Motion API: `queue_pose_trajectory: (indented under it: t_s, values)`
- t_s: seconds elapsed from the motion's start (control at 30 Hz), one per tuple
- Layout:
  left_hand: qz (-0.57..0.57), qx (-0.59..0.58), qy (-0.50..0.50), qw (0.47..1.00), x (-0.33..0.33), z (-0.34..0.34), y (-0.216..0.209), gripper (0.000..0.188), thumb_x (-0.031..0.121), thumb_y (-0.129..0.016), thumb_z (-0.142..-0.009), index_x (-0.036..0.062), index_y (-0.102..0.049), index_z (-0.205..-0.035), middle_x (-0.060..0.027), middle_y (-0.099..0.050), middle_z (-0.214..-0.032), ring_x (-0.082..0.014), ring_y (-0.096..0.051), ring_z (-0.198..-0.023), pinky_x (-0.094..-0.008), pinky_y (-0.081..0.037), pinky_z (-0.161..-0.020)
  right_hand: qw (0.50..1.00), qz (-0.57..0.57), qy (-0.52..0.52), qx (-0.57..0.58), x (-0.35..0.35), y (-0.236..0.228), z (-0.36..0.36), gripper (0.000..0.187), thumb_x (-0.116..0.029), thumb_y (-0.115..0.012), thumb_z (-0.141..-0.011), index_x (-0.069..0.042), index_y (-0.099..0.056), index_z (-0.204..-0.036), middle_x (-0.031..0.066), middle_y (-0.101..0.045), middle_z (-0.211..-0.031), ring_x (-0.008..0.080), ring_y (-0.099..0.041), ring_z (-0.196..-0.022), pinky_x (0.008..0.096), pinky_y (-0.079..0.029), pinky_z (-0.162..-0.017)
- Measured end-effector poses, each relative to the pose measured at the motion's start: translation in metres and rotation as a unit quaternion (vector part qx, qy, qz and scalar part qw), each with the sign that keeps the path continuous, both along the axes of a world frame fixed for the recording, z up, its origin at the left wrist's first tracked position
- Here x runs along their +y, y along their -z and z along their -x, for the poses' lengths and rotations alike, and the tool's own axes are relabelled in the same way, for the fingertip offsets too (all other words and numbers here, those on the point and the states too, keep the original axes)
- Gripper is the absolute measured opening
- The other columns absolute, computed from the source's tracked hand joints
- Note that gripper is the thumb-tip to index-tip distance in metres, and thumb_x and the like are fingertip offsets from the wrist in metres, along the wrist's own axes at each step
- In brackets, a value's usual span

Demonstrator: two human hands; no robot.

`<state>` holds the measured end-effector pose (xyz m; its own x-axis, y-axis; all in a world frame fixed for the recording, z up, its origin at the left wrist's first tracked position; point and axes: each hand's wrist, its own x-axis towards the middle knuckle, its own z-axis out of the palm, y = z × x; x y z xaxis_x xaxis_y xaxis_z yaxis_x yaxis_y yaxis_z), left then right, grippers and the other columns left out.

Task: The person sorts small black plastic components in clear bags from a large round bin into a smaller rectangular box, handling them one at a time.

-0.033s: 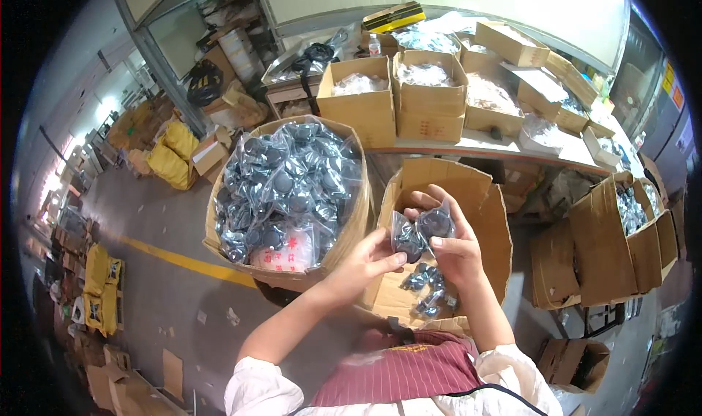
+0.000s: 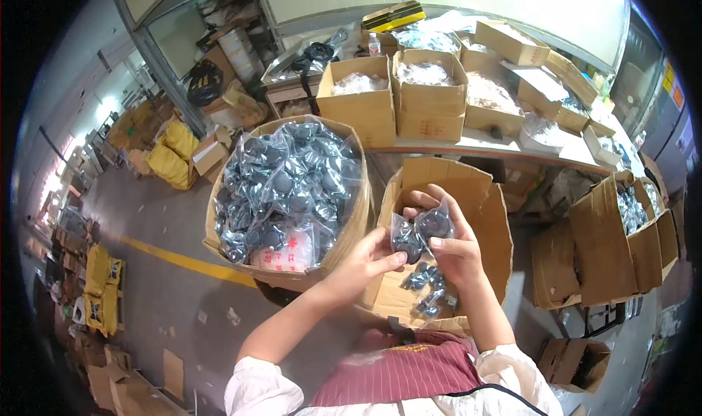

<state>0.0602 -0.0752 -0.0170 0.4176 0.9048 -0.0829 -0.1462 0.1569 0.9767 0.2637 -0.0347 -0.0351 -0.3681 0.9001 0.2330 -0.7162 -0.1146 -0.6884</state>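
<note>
Over a cardboard box (image 2: 485,215), my left hand (image 2: 371,261) pinches a small clear plastic bag (image 2: 406,242) with a dark round part inside. Close beside it, my right hand (image 2: 459,251) grips another clear bag (image 2: 436,223), also with a round black part. The two bags touch or overlap between my hands. Below them, several bagged dark parts (image 2: 425,288) lie on the bottom of the box. To the left, a large carton (image 2: 357,222) is heaped with similar bagged black parts (image 2: 296,171). A white bag with red print (image 2: 285,251) lies on the heap's near side.
A bench behind carries open cartons (image 2: 356,112) of bagged items and a small plastic bottle (image 2: 374,45). At the right stands another open carton (image 2: 599,248), with a smaller one (image 2: 574,365) below. Yellow sacks (image 2: 174,156) and a yellow floor line (image 2: 183,261) are at the left.
</note>
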Motion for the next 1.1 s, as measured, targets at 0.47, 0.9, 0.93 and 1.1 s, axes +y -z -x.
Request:
queue_pose_trajectory:
  t_s: [0.47, 0.9, 0.93, 1.1]
  values:
    - [-0.211, 0.099, -0.250, 0.940, 0.060, 0.050, -0.036, 0.037, 0.013, -0.067, -0.097, 0.0020, -0.054, -0.130, -0.0054, -0.058, -0.124, -0.0157, -0.054, -0.117, -0.0302, -0.042, -0.103, 0.980, 0.146, 0.117, -0.069, 0.047, 0.076, -0.055, 0.062, -0.009, -0.067, -0.081, 0.002, -0.049, -0.140, 0.0179, -0.056, -0.135, 0.0290, -0.061, -0.117, 0.0414, -0.047, -0.108]
    - [-0.318, 0.786, -0.225, 0.480, 0.181, 0.106, 0.005, 0.057, 0.035, -0.066, -0.093, 0.0121, -0.053, -0.144, -0.0094, -0.043, -0.155, -0.0344, -0.029, -0.148, -0.0560, -0.016, -0.122, 0.771, 0.145, 0.141, -0.604, 0.188, 0.343, -0.111, 0.060, -0.009, -0.072, -0.078, -0.005, -0.052, -0.135, 0.0220, -0.053, -0.135, 0.0374, -0.051, -0.127, 0.0434, -0.044, -0.106]
    - [-0.321, 0.790, -0.213, 0.477, 0.186, 0.097, 0.012, 0.056, 0.034, -0.064, -0.094, 0.0124, -0.053, -0.144, -0.0093, -0.043, -0.154, -0.0350, -0.028, -0.148, -0.0566, -0.016, -0.122, 0.727, 0.099, 0.118, -0.670, 0.203, 0.359, -0.108, 0.065, -0.011, -0.073, -0.077, -0.005, -0.050, -0.138, 0.0249, -0.051, -0.138, 0.0415, -0.048, -0.131, 0.0455, -0.042, -0.110]
    - [-0.272, 0.809, -0.184, 0.487, 0.197, 0.069, 0.022, 0.050, 0.032, -0.058, -0.095, 0.0181, -0.055, -0.143, -0.0103, -0.039, -0.156, -0.0398, -0.022, -0.148, -0.0550, -0.014, -0.123, 0.590, -0.019, -0.126, -0.797, 0.281, 0.418, -0.071, 0.084, -0.018, -0.076, -0.076, -0.017, -0.039, -0.151, 0.0263, -0.037, -0.150, 0.0483, -0.041, -0.136, 0.0569, -0.043, -0.110]
